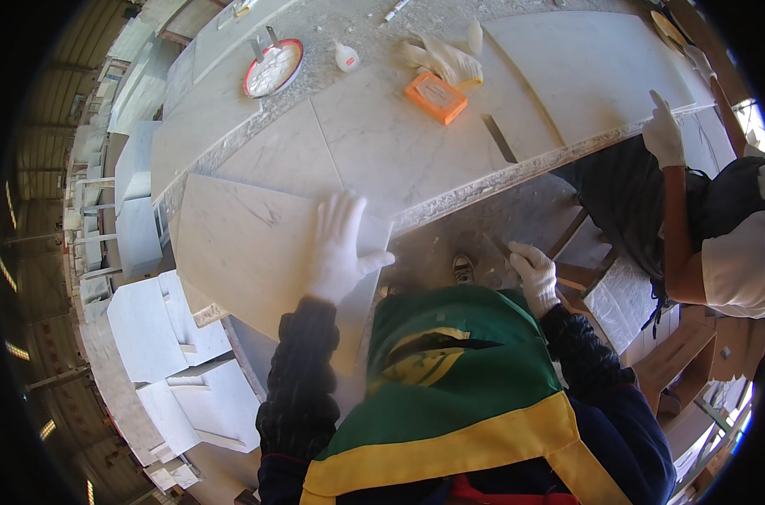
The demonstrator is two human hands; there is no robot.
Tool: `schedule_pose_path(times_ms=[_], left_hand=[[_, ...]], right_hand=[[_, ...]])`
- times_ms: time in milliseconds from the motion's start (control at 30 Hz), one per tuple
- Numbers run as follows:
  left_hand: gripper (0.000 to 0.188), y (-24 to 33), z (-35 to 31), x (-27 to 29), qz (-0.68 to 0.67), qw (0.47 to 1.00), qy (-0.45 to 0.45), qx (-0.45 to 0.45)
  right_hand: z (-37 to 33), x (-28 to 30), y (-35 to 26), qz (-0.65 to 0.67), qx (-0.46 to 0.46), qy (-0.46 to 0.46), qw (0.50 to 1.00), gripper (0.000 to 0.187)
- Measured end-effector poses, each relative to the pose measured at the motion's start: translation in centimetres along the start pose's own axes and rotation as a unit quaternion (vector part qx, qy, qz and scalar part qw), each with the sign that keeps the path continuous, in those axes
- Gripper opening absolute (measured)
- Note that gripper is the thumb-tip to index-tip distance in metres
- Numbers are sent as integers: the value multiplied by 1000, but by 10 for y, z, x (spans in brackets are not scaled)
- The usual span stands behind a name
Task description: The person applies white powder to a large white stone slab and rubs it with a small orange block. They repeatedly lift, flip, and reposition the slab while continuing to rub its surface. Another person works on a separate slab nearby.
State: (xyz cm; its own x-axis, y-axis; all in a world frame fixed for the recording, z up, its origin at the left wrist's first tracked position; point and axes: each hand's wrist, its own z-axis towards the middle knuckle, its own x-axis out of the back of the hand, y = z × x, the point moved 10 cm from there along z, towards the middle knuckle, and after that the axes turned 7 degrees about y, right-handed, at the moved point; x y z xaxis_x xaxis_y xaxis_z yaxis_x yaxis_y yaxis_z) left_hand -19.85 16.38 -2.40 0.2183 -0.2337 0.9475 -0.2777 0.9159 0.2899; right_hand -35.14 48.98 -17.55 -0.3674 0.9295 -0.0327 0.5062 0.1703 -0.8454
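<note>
My left hand (339,244), in a white glove, lies flat on a pale marble slab (239,231) with its fingers spread and thumb out. The slab rests at an angle over the near left edge of the marble-topped table. My right hand (533,273), also in a white glove, is closed around a thin, dark flat scraper blade (499,245), clear of the table edge and above the floor. Its handle end is hidden in my fingers. On the tabletop lies a dark flat metal strip (499,139).
A red-rimmed bowl (273,69) of white paste holds two metal blades. Near it are a small white bottle (346,57), an orange box (435,97) and loose white gloves (446,63). A co-worker's gloved hand (664,135) is at the right edge. Marble pieces (155,324) stand left.
</note>
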Motion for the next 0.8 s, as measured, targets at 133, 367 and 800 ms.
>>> schedule_pose_path(times_ms=[133, 367, 800], left_hand=[[101, -6, 33, -3, -13, 998, 56, -14], [71, -29, 30, 1, -118, 978, 156, 71], [62, 38, 11, 18, -190, 970, 136, -63]], right_hand=[[-2, -2, 6, -15, -12, 27, 999, 29], [-15, -1, 13, 23, -23, 38, 999, 29], [-14, -3, 7, 59, -2, 70, 996, 28]])
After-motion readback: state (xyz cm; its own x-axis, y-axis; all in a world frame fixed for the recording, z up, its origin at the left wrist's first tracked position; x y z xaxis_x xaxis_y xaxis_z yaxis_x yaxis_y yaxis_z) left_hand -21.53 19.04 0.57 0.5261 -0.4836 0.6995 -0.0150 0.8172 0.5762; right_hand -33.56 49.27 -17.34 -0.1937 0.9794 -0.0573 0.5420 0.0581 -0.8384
